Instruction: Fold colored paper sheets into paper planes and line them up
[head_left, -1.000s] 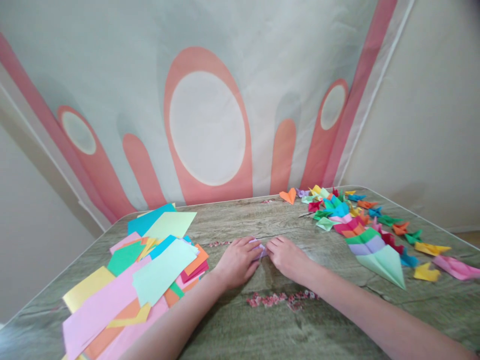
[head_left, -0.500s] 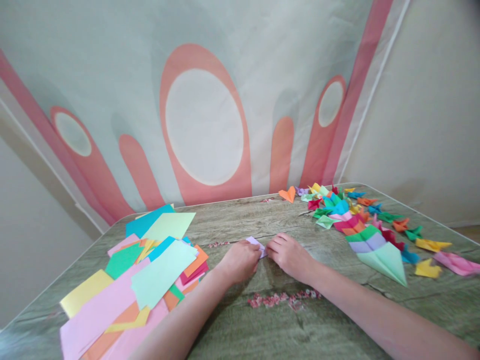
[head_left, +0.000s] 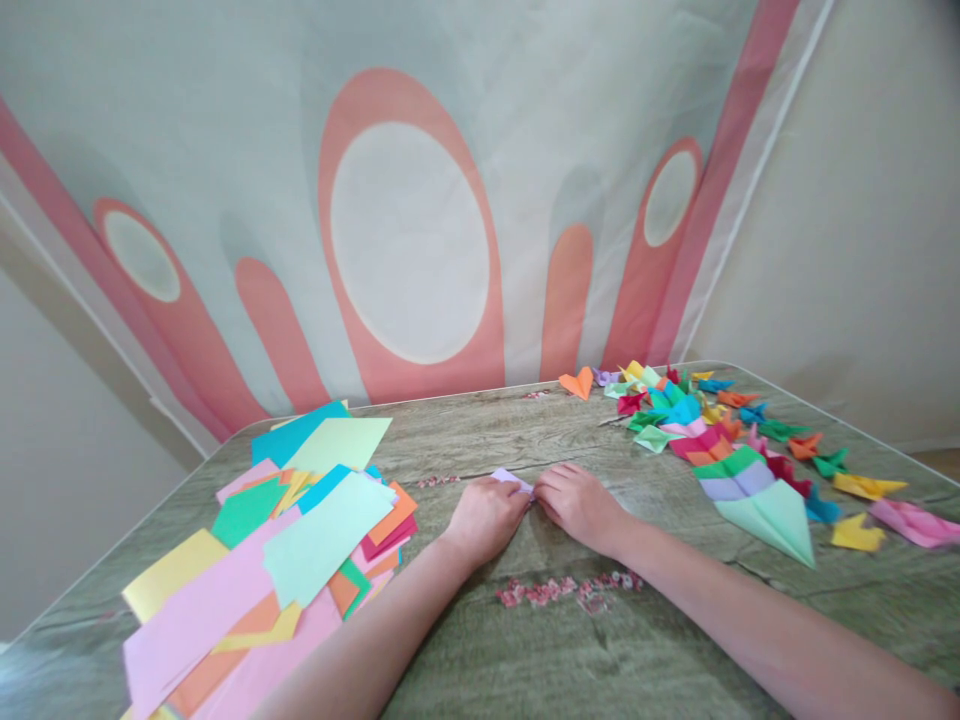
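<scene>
A small piece of lilac paper [head_left: 511, 477] lies at the middle of the table, mostly covered by my hands. My left hand [head_left: 489, 517] is closed on its near left part, fingers curled and pressed down. From the right, my right hand [head_left: 577, 505] pinches its right edge with bent fingers. The fingertips of both hands almost meet over the paper. Only its far upper corner shows, so its folds are largely hidden.
Loose coloured paper sheets [head_left: 330, 535] overlap on the left of the wood-patterned table [head_left: 465, 650]. Several folded paper figures [head_left: 780, 430] stand on the right, near a row of nested paper planes [head_left: 772, 520]. An orange paper heart [head_left: 577, 383] lies at the back edge.
My left hand has shifted slightly right, closer to my right hand. Less of the lilac paper shows between them. The whole view has tilted a little.
</scene>
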